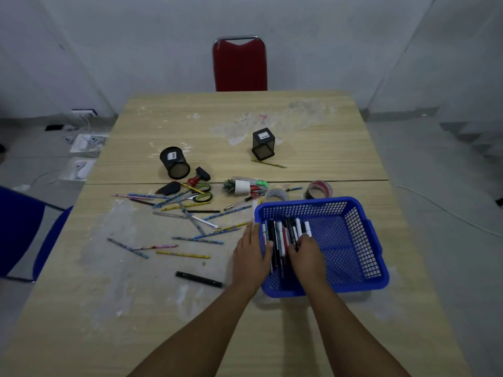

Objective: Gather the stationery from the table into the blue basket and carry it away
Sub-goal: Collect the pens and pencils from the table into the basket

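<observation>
Holding: the left hand (pixel 251 250) lies along the left wall of the blue basket (pixel 359 263), fingers straight on the outside and thumb hooked over the rim; the right hand (pixel 306 247) is inside, fingers curled round a bundle of markers (pixel 283 235).
Basket: on the near right part of the table (pixel 313 137), its right half bare mesh.
Edges: the far half of the table is mostly open; the basket's right wall is near the table's right edge.
Labels: white stickers on the round pen cup (pixel 174 162) and the square pen cup (pixel 263 143), writing too small to read.
Left to gather: pencils (pixel 190 210), scissors (pixel 200 194), a black marker (pixel 198 279) near the left forearm.
Close behind the basket: two tape rolls (pixel 318 189), a small potted plant (pixel 236 187) on its side.
Beyond: a red chair (pixel 239 65) at the far end.
</observation>
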